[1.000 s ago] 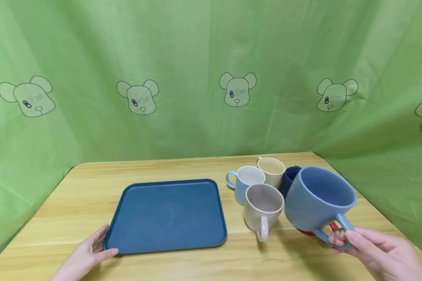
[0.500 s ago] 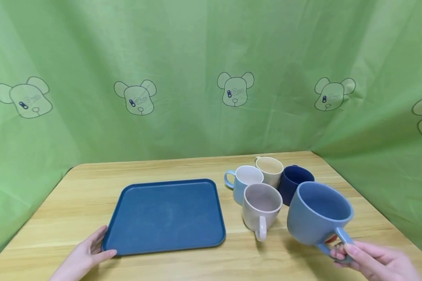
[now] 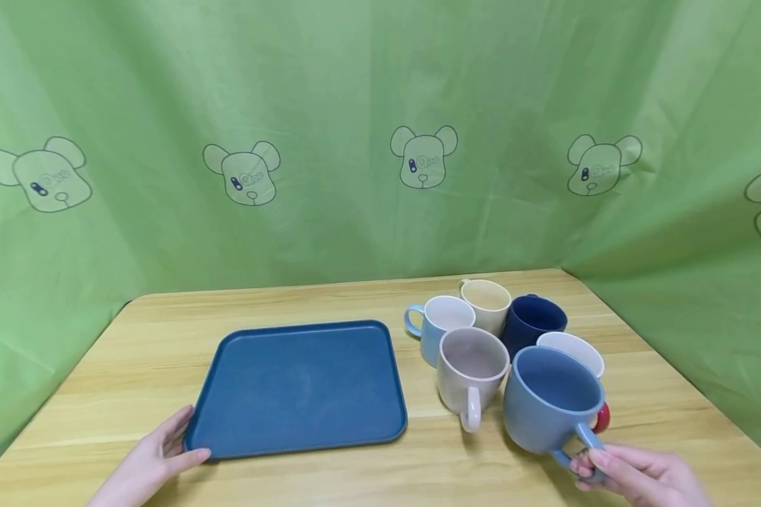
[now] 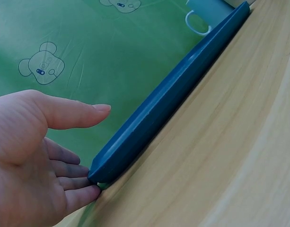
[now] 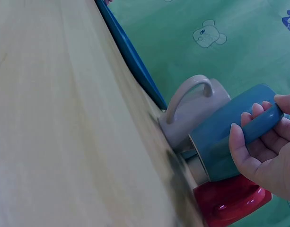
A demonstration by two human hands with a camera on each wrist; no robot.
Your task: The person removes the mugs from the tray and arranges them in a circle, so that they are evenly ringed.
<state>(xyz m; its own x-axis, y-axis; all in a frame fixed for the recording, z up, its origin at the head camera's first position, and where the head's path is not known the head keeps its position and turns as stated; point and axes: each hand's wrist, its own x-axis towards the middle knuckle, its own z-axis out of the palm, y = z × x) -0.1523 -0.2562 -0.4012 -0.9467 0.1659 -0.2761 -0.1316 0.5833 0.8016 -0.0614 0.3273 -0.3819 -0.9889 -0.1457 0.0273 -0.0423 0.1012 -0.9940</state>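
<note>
My right hand (image 3: 640, 472) grips a blue mug (image 3: 535, 415) by its handle, fingers curled round it. In the right wrist view the blue mug (image 5: 225, 125) is close over the table, beside a pale grey mug (image 5: 189, 113) and a red mug (image 5: 230, 201). The head view shows the red mug's white inside (image 3: 573, 346) and part of its red handle, the rest hidden behind the blue mug. My left hand (image 3: 152, 451) touches the near left corner of a dark blue tray (image 3: 304, 387). In the left wrist view its fingers are fairly straight and the thumb stands apart from the tray.
Close behind the blue mug stand a navy mug (image 3: 528, 324), a cream mug (image 3: 495, 320) and a light blue mug (image 3: 434, 341) with its handle to the left. The pale grey mug's handle faces the front. A green curtain (image 3: 330, 225) surrounds the wooden table (image 3: 114, 366).
My right hand has lowered the blue mug and moved it to the left, towards the pale grey mug. The navy mug and red mug have come more into view. The left hand has stayed at the tray.
</note>
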